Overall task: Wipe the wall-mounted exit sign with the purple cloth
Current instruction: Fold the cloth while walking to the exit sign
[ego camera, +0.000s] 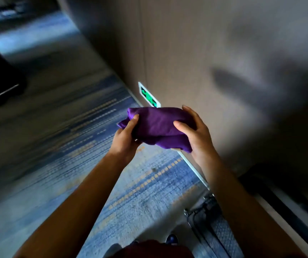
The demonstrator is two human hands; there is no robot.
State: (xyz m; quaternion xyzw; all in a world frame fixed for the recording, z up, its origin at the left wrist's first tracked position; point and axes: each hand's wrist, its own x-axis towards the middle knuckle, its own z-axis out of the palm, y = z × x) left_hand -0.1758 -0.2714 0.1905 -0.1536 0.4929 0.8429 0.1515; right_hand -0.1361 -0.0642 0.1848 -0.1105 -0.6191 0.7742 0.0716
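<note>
A folded purple cloth (pixel 156 125) is held up between both my hands in the middle of the view. My left hand (pixel 126 138) grips its left end, thumb on top. My right hand (pixel 196 133) clasps its right end from the side. Low on the brown wall (pixel 196 53), just beyond the cloth, is the exit sign (pixel 148 94), a white-framed plate with green glowing marks. The cloth hides the sign's near end and does not touch it as far as I can tell.
A blue and grey patterned carpet (pixel 75 146) runs along the corridor to the left. A pale skirting strip (pixel 192 164) lines the wall's foot. A metal floor fitting (pixel 203 207) and a dark frame (pixel 279 202) lie at the lower right.
</note>
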